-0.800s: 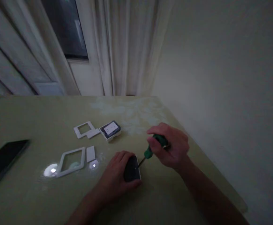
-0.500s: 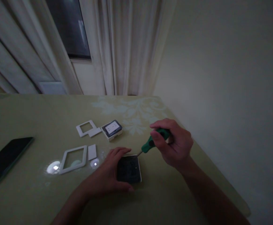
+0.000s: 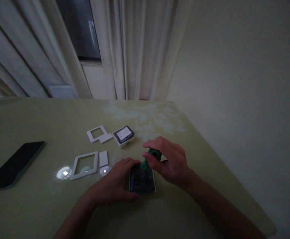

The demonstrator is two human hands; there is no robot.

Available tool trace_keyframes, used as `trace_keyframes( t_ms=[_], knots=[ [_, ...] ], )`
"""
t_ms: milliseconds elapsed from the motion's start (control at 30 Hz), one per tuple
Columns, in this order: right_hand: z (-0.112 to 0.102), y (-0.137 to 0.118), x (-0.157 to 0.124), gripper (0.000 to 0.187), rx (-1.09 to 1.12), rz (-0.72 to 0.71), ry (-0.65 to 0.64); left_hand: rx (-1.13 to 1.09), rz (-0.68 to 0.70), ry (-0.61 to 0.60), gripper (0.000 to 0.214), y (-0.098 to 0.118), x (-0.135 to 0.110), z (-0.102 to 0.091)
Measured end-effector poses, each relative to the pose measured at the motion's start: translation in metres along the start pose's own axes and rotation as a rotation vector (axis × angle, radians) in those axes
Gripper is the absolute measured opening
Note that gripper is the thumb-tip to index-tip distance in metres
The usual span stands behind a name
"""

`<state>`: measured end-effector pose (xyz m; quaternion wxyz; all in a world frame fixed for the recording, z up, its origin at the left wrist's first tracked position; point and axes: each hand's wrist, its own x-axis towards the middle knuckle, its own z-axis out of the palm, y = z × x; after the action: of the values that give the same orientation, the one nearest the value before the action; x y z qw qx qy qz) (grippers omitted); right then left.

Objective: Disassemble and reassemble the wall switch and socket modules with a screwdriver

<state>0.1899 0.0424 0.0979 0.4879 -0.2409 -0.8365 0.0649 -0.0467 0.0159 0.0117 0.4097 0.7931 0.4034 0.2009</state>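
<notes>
A dark square switch module (image 3: 142,181) with a white rim lies flat on the pale green table (image 3: 35,212). My left hand (image 3: 115,182) curls round its left side and holds it down. My right hand (image 3: 168,162) is closed round a green-handled screwdriver (image 3: 150,157), whose tip points down onto the module's top edge. Both forearms reach in from the bottom of the picture.
Behind the hands lie a second switch module (image 3: 124,135), a small white frame (image 3: 97,133), a larger white frame (image 3: 84,165) and a white rocker piece (image 3: 103,158). A dark phone (image 3: 14,165) rests at the left. Curtains and a window stand behind; the table's right edge is close.
The module went from tilted up on edge to lying flat. My right hand moved left and down, bringing the screwdriver more upright over the module. The camera shifted slightly.
</notes>
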Motion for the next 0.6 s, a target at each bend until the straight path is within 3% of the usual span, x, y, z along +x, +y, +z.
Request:
trace_keyframes(
  t_ms=[600],
  knots=[
    [-0.0032, -0.0006, 0.0009, 0.018, -0.001, -0.047, -0.022, 0.008, -0.015, 0.003, 0.087, 0.0049, 0.001, 0.0]
  ],
)
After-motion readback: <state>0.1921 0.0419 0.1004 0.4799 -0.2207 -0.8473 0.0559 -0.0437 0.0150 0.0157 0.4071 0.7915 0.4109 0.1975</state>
